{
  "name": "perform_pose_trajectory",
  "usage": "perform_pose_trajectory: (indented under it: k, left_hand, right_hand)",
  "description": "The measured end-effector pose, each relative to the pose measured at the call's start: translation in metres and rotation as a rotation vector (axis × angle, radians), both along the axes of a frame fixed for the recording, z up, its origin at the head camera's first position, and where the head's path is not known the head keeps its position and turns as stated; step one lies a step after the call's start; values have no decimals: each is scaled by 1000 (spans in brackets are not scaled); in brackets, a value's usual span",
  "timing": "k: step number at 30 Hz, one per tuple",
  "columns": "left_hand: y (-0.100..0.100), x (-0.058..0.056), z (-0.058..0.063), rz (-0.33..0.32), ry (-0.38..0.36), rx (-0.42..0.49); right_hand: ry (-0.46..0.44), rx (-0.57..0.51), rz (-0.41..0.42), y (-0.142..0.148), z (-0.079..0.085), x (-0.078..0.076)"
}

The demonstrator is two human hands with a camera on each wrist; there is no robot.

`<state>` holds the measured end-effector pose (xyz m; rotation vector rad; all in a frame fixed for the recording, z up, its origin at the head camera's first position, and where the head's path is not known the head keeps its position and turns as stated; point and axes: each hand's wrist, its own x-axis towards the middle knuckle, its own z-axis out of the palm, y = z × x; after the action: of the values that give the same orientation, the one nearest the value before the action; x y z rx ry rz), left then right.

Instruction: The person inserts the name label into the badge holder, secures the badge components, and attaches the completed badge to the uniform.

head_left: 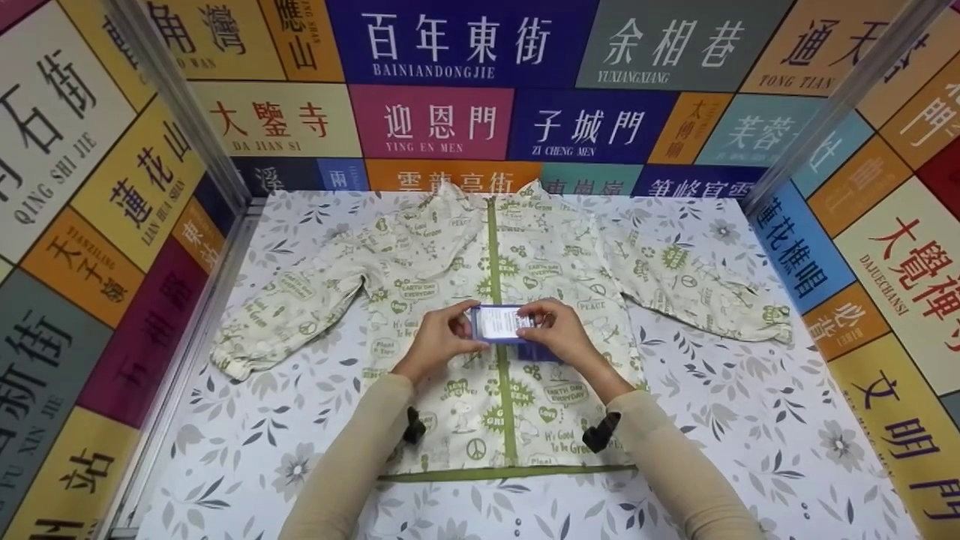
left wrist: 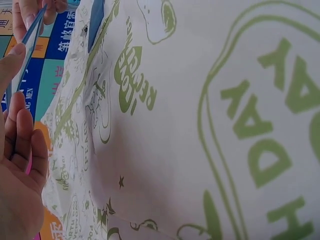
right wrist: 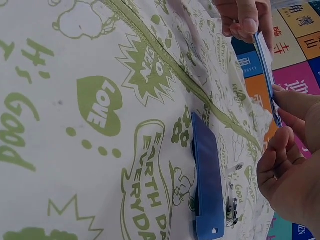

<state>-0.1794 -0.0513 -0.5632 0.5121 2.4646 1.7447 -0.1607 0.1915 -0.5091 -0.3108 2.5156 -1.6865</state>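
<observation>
Your left hand (head_left: 441,337) and right hand (head_left: 564,334) pinch a blue-edged card (head_left: 498,324) between them. A flat blue case (right wrist: 209,175) lies on the green-zipped jacket (head_left: 435,270).

The flat, rectangular card (head_left: 496,323) has a white printed face bordered in blue, its lines too small to read. Gripped at both short ends, it is held clear of the jacket's green zip (head_left: 511,424), above it and crosswise to it, the print facing up toward the person.
</observation>
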Motion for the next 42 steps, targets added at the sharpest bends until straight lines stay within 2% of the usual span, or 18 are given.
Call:
perform_pose_trajectory:
  k: [13,24,31,42]
  left_hand:
    - [0,-1,-3,-2,-1,-15]
    - [0,1,-2,-5,-37,-38]
    - [0,2,-2,-2,-46,-45]
    - [-2,2,-2,6,-34,-53]
  right_hand:
    - [-3,-4,-10,-3,-3,0]
    - [-3,10,-21,-3,-4,0]
    - [-25,5,-16,0,1,0]
    - [-13,-85,-40,14,14,-10]
